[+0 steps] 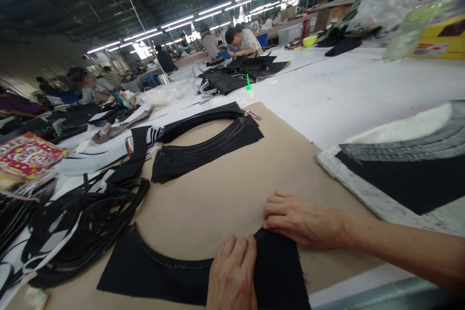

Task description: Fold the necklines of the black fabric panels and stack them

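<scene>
A black fabric piece (174,281) with a curved, stitched edge lies before me on a tan board (203,208). My left hand (232,271) presses down on the curve's right part, fingers bent and held together over its edge. To the right of it, my right hand (298,218) grips the upper right end of the same edge with curled fingers; the fingertips are partly hidden. Threads fray from the piece's right side. Farther up the board lie more curved black pieces (207,147) with pale stitch lines, beside a stack of black pieces (196,121).
Coiled black strips (98,223) lie at left, near a red patterned box (31,155). Small snips (254,115) and a green-tipped bottle (248,88) are beyond the board. At right, another black piece (399,174) rests on a white-grey slab (352,193). Several people work farther back.
</scene>
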The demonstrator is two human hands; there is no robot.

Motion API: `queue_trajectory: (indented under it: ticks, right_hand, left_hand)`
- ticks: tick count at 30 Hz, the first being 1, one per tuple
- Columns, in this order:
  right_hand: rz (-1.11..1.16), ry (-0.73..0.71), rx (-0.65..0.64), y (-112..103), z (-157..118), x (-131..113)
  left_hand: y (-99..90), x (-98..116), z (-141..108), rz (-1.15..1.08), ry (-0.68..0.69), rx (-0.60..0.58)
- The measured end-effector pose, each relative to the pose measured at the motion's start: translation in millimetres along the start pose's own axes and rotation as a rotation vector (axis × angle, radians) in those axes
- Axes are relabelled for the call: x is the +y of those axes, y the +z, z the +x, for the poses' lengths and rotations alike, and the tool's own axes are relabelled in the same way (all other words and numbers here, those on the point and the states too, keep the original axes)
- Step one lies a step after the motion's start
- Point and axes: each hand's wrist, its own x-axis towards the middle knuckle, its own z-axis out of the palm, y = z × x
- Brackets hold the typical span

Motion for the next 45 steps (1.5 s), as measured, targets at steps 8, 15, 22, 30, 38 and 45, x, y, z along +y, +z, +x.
queue_trajectory:
  ticks: [8,15,22,30,38,45]
  right_hand:
    - [0.045,0.033,0.028,-3.2,-4.8,0.0]
    - [0.023,0.032,0.003,-3.8,-6.0,3.2]
    - [0.028,0.028,0.031,-0.4,-14.5,9.2]
    - [0.06,0.052,0.033,1.7,-22.3,10.3]
    - [0.136,0.184,0.138,2.9,-27.1,8.3]
    - [0.033,0.28,0.15,12.4,-28.5,-18.7]
  left_hand:
    - [-4.1,12.5,10.7,0.066,-0.093,-0.002]
    - [0.1,15.8,11.3,0.158,-0.096,0.001]
    - [3.4,9.7,19.2,0.069,0.059,0.005]
    - [2.3,14.0,24.0,0.073,0.029,-0.044]
    - [3.0,22.3,28.4,0.231,0.057,0.023]
    - [10.4,28.4,30.4,0.251,0.001,0.127]
